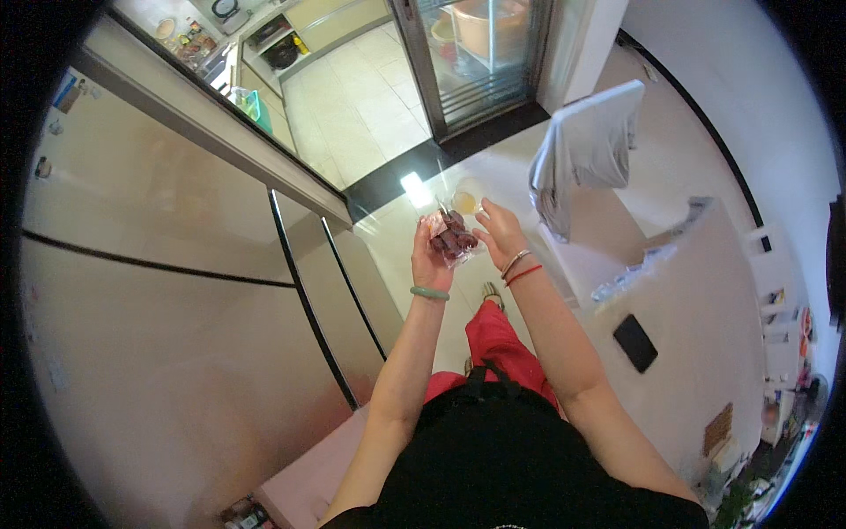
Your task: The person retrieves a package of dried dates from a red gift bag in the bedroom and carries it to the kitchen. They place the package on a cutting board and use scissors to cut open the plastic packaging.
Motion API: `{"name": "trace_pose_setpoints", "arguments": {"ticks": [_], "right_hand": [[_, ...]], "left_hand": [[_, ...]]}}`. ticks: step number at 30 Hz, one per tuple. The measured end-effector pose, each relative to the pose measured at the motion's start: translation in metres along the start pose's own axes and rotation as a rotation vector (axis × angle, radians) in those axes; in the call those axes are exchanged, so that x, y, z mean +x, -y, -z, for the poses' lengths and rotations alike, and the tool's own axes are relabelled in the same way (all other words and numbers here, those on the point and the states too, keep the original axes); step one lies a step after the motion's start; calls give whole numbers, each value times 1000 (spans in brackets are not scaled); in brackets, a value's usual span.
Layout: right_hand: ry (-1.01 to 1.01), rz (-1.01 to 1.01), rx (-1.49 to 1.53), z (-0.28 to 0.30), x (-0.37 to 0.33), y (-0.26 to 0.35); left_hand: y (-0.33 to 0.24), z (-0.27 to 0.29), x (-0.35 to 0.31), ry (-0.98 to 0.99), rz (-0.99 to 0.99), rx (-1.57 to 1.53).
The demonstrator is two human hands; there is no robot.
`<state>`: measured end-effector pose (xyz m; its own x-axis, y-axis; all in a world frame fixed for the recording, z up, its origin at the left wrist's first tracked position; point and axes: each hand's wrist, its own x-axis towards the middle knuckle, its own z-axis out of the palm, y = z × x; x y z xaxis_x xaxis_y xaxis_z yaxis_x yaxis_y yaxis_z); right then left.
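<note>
In front of me at waist height, my left hand [431,269] grips a clear plastic bag [452,242] of dark red dried fruit that looks like dates. A green bangle circles that wrist. My right hand [503,233] is at the bag's right side, its fingers curled around the edge of a small clear round cup [465,200] with something pale yellow in it. The exact grip on the cup is partly hidden. A silver bangle and a red string are on the right wrist.
A white table [679,353] bearing a black phone [635,343] stretches along my right. Beyond it stands a chair [589,145] with grey cloth draped over its back. Tall glossy cabinets [167,353] line the left. Ahead, a dark threshold [397,187] and a glass sliding door [480,75] border a tiled kitchen.
</note>
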<state>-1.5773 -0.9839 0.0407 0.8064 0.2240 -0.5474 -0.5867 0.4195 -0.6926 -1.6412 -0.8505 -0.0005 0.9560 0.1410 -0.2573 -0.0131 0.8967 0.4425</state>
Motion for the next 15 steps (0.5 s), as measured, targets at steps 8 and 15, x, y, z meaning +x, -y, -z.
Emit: {"name": "trace_pose_setpoints", "arguments": {"ticks": [8,15], "right_hand": [[180,-60,-206,-95,101,51],[279,-91,-310,-195,207,62]], "left_hand": [[-66,6,111,-51,-99,-77],[-146,9,193,-111,-276,-143]]}}
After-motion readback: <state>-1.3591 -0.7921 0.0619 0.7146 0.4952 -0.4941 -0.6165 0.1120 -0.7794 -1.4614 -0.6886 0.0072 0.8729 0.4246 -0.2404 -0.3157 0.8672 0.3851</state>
